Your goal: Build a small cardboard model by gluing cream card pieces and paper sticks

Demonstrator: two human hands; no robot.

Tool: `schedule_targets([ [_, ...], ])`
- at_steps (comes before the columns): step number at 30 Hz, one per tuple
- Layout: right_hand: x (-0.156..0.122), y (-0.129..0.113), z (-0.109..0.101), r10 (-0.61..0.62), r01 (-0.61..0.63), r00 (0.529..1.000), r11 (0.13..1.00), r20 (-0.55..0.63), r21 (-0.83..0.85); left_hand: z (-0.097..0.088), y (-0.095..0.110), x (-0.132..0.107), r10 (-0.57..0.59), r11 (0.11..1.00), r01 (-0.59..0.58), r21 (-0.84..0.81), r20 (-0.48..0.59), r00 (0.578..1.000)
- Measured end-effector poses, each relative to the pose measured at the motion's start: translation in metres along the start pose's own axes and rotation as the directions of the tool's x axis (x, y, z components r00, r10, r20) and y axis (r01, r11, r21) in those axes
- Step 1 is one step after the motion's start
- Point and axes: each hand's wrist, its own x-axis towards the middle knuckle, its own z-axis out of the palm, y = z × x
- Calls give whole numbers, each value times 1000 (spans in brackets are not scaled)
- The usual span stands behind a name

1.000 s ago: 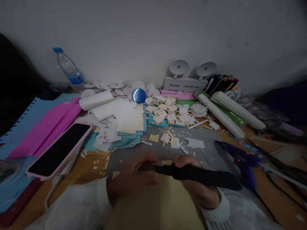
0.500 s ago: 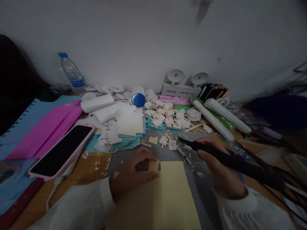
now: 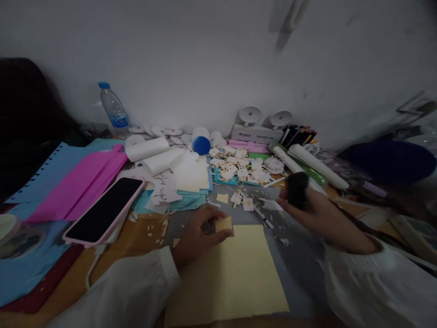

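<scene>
My left hand (image 3: 200,232) is closed in a pinch on a small cut-off piece of cream paper (image 3: 223,223) at the top left corner of a cream sheet (image 3: 235,273) lying on a grey cutting mat (image 3: 293,255). My right hand (image 3: 314,214) is wrapped round a long black tool (image 3: 297,189), its end raised and pointing at the camera, above the mat's right side. Small paper scraps (image 3: 244,200) lie just beyond both hands.
A pink-cased phone (image 3: 105,209) lies at the left on blue and magenta paper (image 3: 78,182). A water bottle (image 3: 114,109), white paper rolls (image 3: 146,148), a blue disc (image 3: 201,145), a pile of small cut squares (image 3: 239,166), markers (image 3: 300,132) and long white rolls (image 3: 317,159) crowd the back.
My right hand has swung the black tool up and away from the sheet, its end now facing me. My left hand has lifted a small cut piece off the sheet's corner.
</scene>
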Motion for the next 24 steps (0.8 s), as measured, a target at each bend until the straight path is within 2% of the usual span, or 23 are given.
schedule_targets([
  [2, 8, 2, 10, -41, 51, 994, 994, 98, -93, -1, 1, 0, 33, 999, -33, 3, 6, 999],
  [5, 16, 1, 26, 5, 52, 969, 973, 248, -225, -2, 1, 1, 30, 1000, -30, 0, 22, 999],
  [9, 22, 3, 45, 25, 63, 937, 970, 349, -237, -2, 0, 2, 5, 1000, -5, -13, 29, 1000],
  [18, 33, 22, 72, -95, 142, 964, 974, 247, -179, -1, -5, 2, 36, 996, -39, 78, 36, 999],
  [24, 28, 25, 74, -165, 205, 960, 965, 228, -165, 2, -13, -1, 86, 942, -130, 308, 154, 984],
])
